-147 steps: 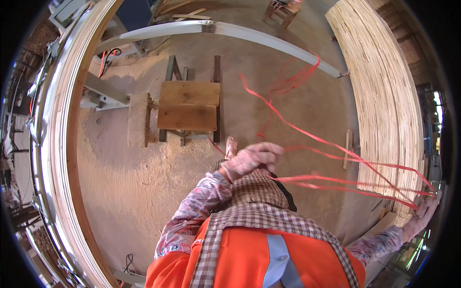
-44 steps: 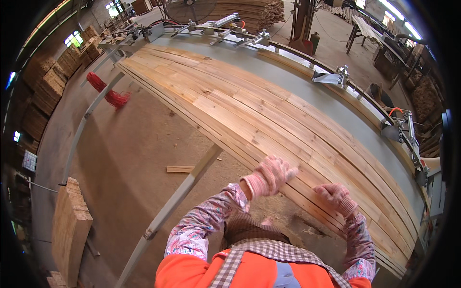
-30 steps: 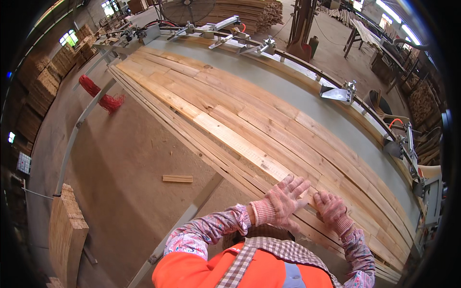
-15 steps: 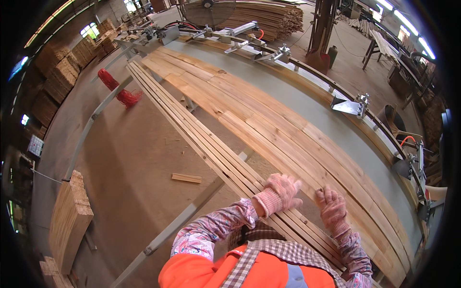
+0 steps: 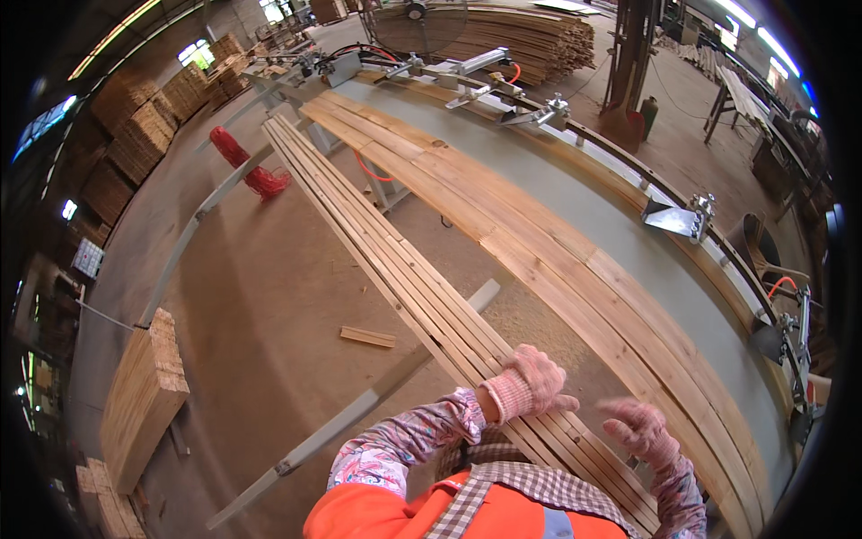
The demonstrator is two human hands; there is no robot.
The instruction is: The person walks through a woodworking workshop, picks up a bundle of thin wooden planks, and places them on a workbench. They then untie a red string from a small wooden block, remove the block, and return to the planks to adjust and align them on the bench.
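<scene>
Shows long, narrow, pale-brown wooden strips [image 5: 417, 287], bunched side by side, dotted with knots, lying across a grey support bar [image 5: 332, 427] just in front of the checked apron [image 5: 557, 486]. Lays left hand [image 5: 532, 382] over the strips, fingers bent; can't tell if gripping. Has right hand [image 5: 639, 429], blurred, half-curled, released, near wider planks [image 5: 539, 258] on a grey tabletop [image 5: 584, 217]. Has metal bracket [image 5: 675, 218] along far edge, red twine [image 5: 268, 183] slung at left, short wood piece [image 5: 366, 337] on floor [image 5: 242, 341]. Includes dark round bin [image 5: 752, 235] at right, contents too dim to tell.
</scene>
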